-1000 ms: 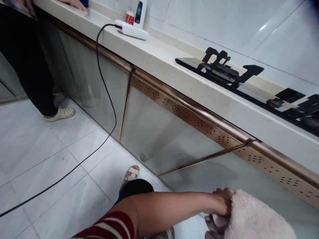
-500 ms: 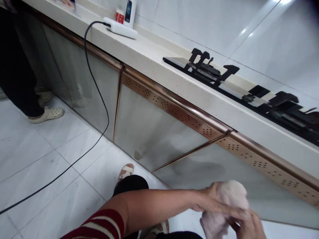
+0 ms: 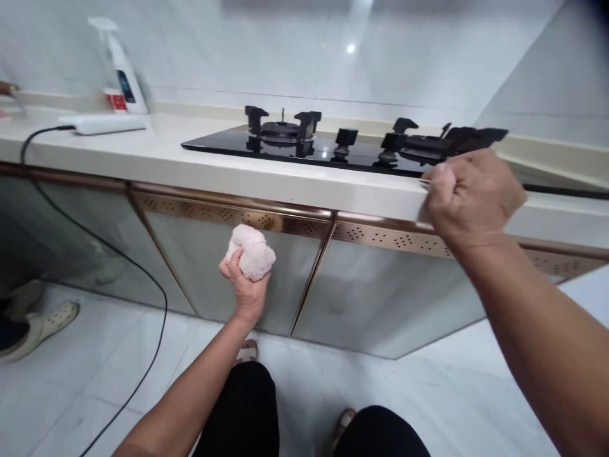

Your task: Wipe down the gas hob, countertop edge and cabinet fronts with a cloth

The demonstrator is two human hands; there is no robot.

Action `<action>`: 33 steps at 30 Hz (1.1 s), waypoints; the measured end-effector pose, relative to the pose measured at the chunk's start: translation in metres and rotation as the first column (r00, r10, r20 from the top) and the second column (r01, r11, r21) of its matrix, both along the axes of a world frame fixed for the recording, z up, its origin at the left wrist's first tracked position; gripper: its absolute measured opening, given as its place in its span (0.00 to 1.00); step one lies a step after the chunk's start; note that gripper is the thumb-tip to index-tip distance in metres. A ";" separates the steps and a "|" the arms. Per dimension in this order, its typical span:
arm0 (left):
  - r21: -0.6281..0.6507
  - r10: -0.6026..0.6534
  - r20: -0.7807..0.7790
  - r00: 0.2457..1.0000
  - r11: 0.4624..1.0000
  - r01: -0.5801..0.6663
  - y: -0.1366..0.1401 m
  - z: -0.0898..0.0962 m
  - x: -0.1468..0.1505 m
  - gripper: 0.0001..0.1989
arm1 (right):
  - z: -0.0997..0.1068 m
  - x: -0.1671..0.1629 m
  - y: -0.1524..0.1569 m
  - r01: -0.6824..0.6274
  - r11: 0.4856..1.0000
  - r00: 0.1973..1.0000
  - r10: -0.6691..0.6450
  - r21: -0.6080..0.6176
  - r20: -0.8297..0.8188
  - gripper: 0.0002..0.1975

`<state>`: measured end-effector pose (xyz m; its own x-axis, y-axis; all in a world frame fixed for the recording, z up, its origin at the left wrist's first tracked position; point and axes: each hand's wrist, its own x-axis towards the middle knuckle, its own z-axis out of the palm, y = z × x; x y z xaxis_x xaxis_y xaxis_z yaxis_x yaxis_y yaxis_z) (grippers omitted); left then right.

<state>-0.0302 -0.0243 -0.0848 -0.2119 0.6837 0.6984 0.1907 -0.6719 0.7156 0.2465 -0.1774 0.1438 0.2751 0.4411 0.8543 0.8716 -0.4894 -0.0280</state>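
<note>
In the head view, my left hand (image 3: pixel 248 293) is wrapped round a crumpled pale pink cloth (image 3: pixel 253 252), held up in front of the cabinet doors. My right hand (image 3: pixel 476 193) is closed in a fist over the front edge of the counter, near the right burner. A thin pale sliver shows by its thumb side, too small to name. Behind that hand lies a black glass gas stove (image 3: pixel 223 141) with a left burner (image 3: pixel 280 130), a right burner (image 3: pixel 423 146) and a black control knob (image 3: pixel 345 141).
On the left of the pale counter (image 3: pixel 162 152) stand a white spray bottle (image 3: pixel 124 73), a red and white cup (image 3: pixel 115 100) and a white device (image 3: pixel 109 124) with a black cable (image 3: pixel 155 285) trailing to the floor. Another person's shoe (image 3: pixel 54 320) is at lower left.
My hands have parted: the left carries the cloth leftward, while the right has risen to the stove's front edge. The view has swung right and levelled.
</note>
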 end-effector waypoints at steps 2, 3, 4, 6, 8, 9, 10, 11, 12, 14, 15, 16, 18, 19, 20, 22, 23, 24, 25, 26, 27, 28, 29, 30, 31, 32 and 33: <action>0.151 0.121 -0.176 0.977 0.984 -0.094 0.019 -0.011 0.012 0.39 | -0.005 0.003 0.011 0.106 0.994 0.993 -0.107 -0.018 -0.052 0.21; 0.213 0.168 -0.255 0.952 0.970 -0.114 0.024 -0.021 0.019 0.38 | -0.009 0.003 0.014 0.125 0.992 0.990 -0.125 -0.006 -0.061 0.21; 0.264 0.198 -0.328 0.924 0.958 -0.112 0.026 -0.034 0.026 0.37 | -0.012 0.003 0.015 0.123 0.992 0.991 -0.123 0.007 -0.055 0.22; 0.309 0.192 -0.477 0.858 0.950 -0.041 0.026 -0.066 0.035 0.32 | -0.017 0.003 0.016 0.110 0.992 0.994 -0.108 0.067 -0.034 0.23; 0.216 0.071 -0.681 0.729 0.971 0.106 0.020 -0.102 0.034 0.23 | -0.019 0.003 0.016 0.106 0.987 0.994 -0.105 0.119 -0.015 0.24; 0.100 -0.032 -0.794 0.607 0.978 0.183 0.015 -0.119 0.030 0.18 | -0.019 0.003 0.016 0.116 0.985 0.993 -0.115 0.128 -0.013 0.24; -0.043 -0.148 -0.879 0.453 0.972 0.233 0.011 -0.135 0.024 0.15 | -0.019 0.003 0.016 0.138 0.983 0.990 -0.136 0.123 -0.020 0.24; -0.183 -0.254 -0.921 0.296 0.952 0.246 0.007 -0.148 0.016 0.14 | -0.018 0.003 0.015 0.160 0.982 0.987 -0.158 0.100 -0.034 0.24; -0.294 -0.334 -0.928 0.166 0.928 0.228 0.003 -0.160 0.006 0.15 | -0.017 0.002 0.015 0.177 0.982 0.984 -0.174 0.068 -0.049 0.24; -0.403 -0.411 -0.911 0.040 0.905 0.136 -0.002 -0.176 -0.017 0.16 | -0.016 0.000 0.013 0.176 0.984 0.982 -0.175 0.016 -0.070 0.24; -0.415 -0.419 -0.908 0.029 0.906 0.085 -0.004 -0.181 -0.029 0.16 | -0.015 0.000 0.012 0.160 0.987 0.985 -0.159 0.007 -0.069 0.23; -0.418 -0.419 -0.907 0.030 0.908 0.040 -0.005 -0.184 -0.041 0.16 | -0.015 -0.001 0.011 0.141 0.990 0.988 -0.141 0.007 -0.063 0.23; -0.426 -0.426 -0.904 0.027 0.905 -0.008 -0.008 -0.184 -0.059 0.18 | -0.014 -0.001 0.010 0.117 0.993 0.992 -0.116 0.019 -0.043 0.22; -0.428 -0.428 -0.903 0.029 0.904 -0.007 -0.009 -0.180 -0.066 0.19 | -0.014 -0.001 0.010 0.113 0.993 0.993 -0.113 0.017 -0.037 0.22; -0.427 -0.427 -0.904 0.031 0.904 0.002 -0.010 -0.172 -0.070 0.20 | -0.014 -0.001 0.010 0.116 0.993 0.993 -0.115 0.013 -0.032 0.22; -0.398 -0.402 -0.912 0.084 0.916 0.055 -0.012 -0.147 -0.069 0.22 | -0.013 -0.001 0.010 0.124 0.992 0.992 -0.124 -0.008 -0.031 0.22; -0.352 -0.365 -0.918 0.152 0.930 0.108 -0.012 -0.129 -0.065 0.23 | -0.012 -0.002 0.011 0.127 0.992 0.991 -0.127 -0.022 -0.030 0.22; -0.276 -0.313 -0.917 0.248 0.945 0.174 -0.013 -0.108 -0.057 0.23 | -0.012 -0.002 0.011 0.129 0.991 0.991 -0.130 -0.032 -0.029 0.21; -0.154 -0.246 -0.893 0.377 0.954 0.258 -0.013 -0.084 -0.047 0.23 | -0.011 -0.002 0.011 0.130 0.991 0.991 -0.131 -0.041 -0.026 0.20; 0.012 -0.164 -0.839 0.519 0.947 0.320 -0.014 -0.059 -0.035 0.21 | -0.010 -0.002 0.010 0.132 0.990 0.991 -0.133 -0.041 -0.025 0.19; 0.180 -0.094 -0.762 0.641 0.920 0.349 -0.015 -0.034 -0.021 0.20 | -0.010 -0.002 0.010 0.131 0.991 0.991 -0.132 -0.035 -0.025 0.18; 0.325 -0.044 -0.665 0.745 0.881 0.342 -0.017 -0.010 -0.006 0.20 | -0.010 -0.001 0.010 0.130 0.991 0.991 -0.131 -0.026 -0.025 0.18; 0.436 -0.015 -0.562 0.827 0.845 0.311 -0.018 0.013 0.008 0.19 | -0.010 0.000 0.010 0.132 0.991 0.991 -0.132 -0.019 -0.030 0.17; 0.484 0.009 -0.486 0.874 0.835 0.261 -0.019 0.033 0.023 0.20 | -0.010 0.001 0.010 0.133 0.991 0.990 -0.134 -0.017 -0.033 0.17; 0.502 0.047 -0.450 0.892 0.839 0.209 -0.021 0.050 0.036 0.19 | -0.011 0.002 0.010 0.136 0.991 0.990 -0.137 -0.017 -0.033 0.17; 0.496 0.090 -0.475 0.875 0.849 0.182 -0.022 0.063 0.047 0.20 | -0.012 0.004 0.011 0.142 0.990 0.989 -0.143 -0.017 -0.028 0.17; 0.487 0.127 -0.519 0.845 0.857 0.170 -0.022 0.073 0.057 0.20 | -0.013 0.005 0.011 0.148 0.989 0.989 -0.149 -0.017 -0.017 0.17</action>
<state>0.0263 -0.0466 -0.0121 0.2913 0.2100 0.9333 0.4094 -0.9091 0.0768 0.2517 -0.1659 0.1312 0.3542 0.4077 0.8416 0.7885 -0.6140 -0.0344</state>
